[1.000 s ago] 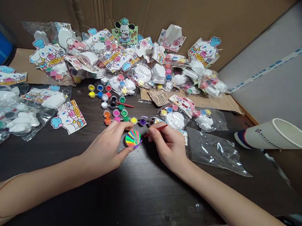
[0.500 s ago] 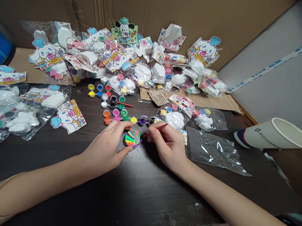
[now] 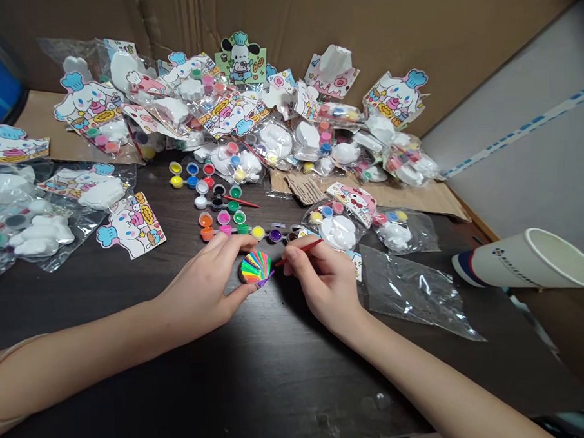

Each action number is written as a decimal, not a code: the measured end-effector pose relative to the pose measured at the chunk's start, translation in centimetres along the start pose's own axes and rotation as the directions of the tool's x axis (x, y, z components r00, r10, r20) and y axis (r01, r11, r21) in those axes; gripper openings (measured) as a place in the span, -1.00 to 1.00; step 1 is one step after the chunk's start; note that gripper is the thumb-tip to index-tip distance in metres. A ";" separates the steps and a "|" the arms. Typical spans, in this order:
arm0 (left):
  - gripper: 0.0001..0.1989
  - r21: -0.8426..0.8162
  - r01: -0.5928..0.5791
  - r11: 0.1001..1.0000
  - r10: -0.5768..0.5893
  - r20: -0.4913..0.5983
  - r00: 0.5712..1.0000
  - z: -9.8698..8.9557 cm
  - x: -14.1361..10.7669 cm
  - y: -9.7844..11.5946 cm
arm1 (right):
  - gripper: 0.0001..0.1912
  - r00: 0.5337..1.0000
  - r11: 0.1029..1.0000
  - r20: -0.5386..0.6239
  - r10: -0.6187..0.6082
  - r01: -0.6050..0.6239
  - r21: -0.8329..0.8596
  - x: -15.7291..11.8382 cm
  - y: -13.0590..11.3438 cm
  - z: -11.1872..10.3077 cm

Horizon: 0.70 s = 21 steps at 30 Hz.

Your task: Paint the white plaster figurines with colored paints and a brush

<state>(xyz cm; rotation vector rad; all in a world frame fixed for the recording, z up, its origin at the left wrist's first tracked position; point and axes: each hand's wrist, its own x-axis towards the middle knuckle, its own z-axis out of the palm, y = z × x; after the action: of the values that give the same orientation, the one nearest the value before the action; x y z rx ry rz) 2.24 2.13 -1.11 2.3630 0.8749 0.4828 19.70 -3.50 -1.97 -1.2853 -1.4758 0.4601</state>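
Likely light, stiff and chippable, its paint perhaps slick, the striped shell (image 3: 255,267) is best held by the rim, I judge from afar. My left hand (image 3: 200,284) grips it between thumb and fingers, its purple edge just beside the red brush (image 3: 312,246) my right hand (image 3: 327,281) pinches.

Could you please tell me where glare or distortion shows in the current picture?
In the head view, bright glints streak the clear bag; also in the head view, a pale sheen lies on the dark table, and the paper cup looks stretched near the right edge.
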 end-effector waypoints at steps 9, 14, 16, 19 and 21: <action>-0.64 -0.023 0.005 1.000 -0.005 0.006 1.000 -0.1 0.0 0.0 | -0.79 1.000 1.000 0.005 -0.013 0.013 0.008 0.0 0.0 -0.1; -0.64 -0.017 0.007 1.000 -0.007 0.011 1.000 -0.1 -0.1 0.0 | -0.80 1.000 1.000 0.011 -0.021 0.021 0.020 0.0 0.0 -0.2; -0.64 -0.018 0.013 1.000 -0.013 0.014 1.000 -0.1 -0.1 0.1 | -0.79 1.000 1.000 0.015 -0.019 0.019 0.022 0.1 0.0 -0.2; -0.64 -0.019 0.016 1.000 -0.015 0.017 1.000 -0.1 -0.1 0.1 | -0.79 1.000 1.000 0.017 -0.016 0.016 0.026 0.1 0.0 -0.2; -0.64 -0.018 0.010 1.000 -0.010 0.016 1.000 -0.1 -0.1 0.1 | -0.79 1.000 1.000 0.024 -0.015 0.015 0.027 0.1 0.0 -0.2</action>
<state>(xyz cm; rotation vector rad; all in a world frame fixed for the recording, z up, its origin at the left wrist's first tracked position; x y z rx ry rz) 2.15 2.05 -1.00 2.3418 0.8715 0.4650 19.88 -3.45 -1.91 -1.2511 -1.4934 0.4853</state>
